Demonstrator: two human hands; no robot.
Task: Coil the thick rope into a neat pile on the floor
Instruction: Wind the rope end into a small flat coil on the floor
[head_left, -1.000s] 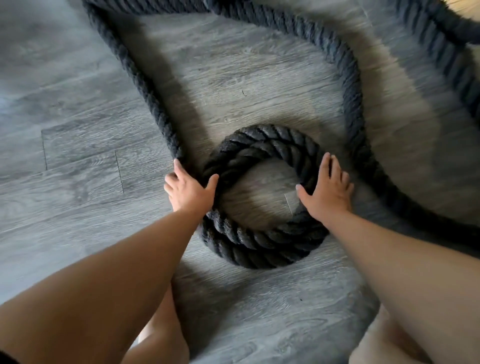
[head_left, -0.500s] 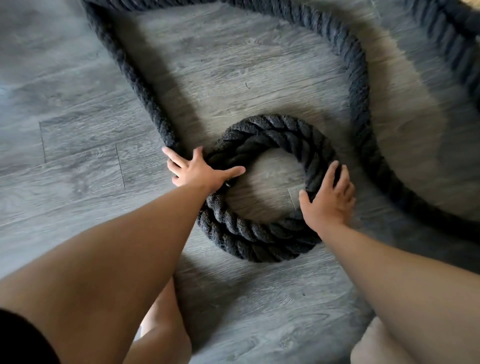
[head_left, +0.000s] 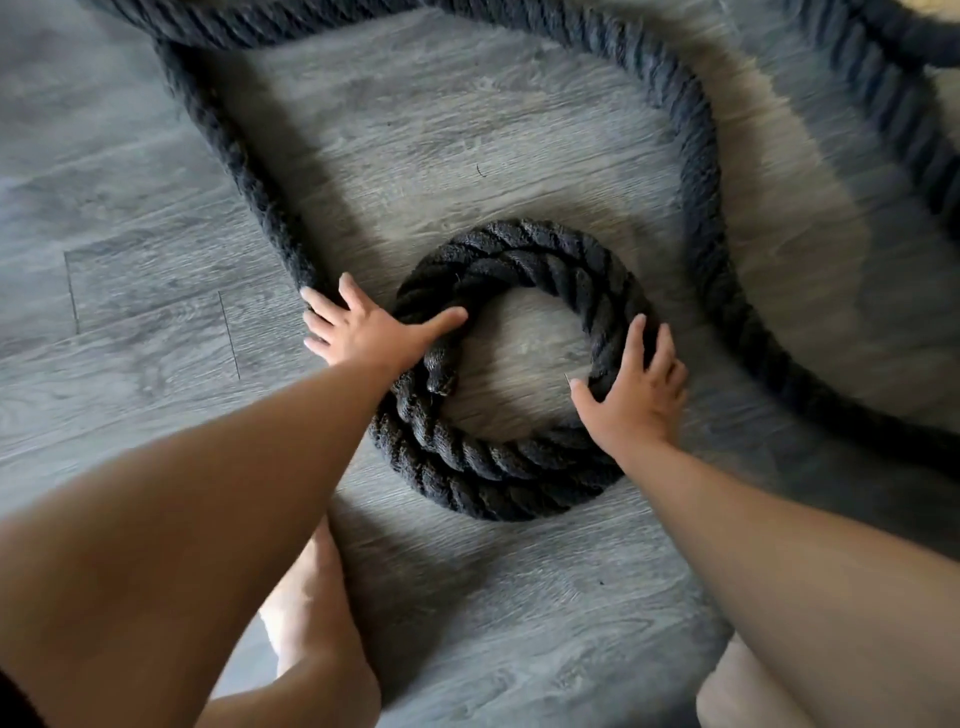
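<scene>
Thick dark grey twisted-fibre rope (head_left: 498, 467) on grey wood-grain plank floor (head_left: 130, 322). Part of it is wound into a flat ring of about two turns at centre of view, with bare planks showing inside the ring. What looks like the rope's blunt end (head_left: 440, 375) sits on the inner left of the ring.

Left hand (head_left: 363, 338): palm down, fingers spread and nearly straight, closed round nothing. The thumb stretches across the top of the ring's left side. The fingers reach the loose strand where it comes in from the upper left and meets the ring. The rope lies under the hand, pressed rather than clasped.

Right hand (head_left: 636, 402): palm down on the ring's right side. Fingers lie along the top of the turns and the thumb is splayed toward the inner edge. Hand flat, no clasp seen.

The loose remainder runs from the left hand up to the top edge. A second sweep curves down the right, well apart from the ring. The top-right stretch is blurred.

Bare leg (head_left: 317, 623) at the bottom, between the forearms.
</scene>
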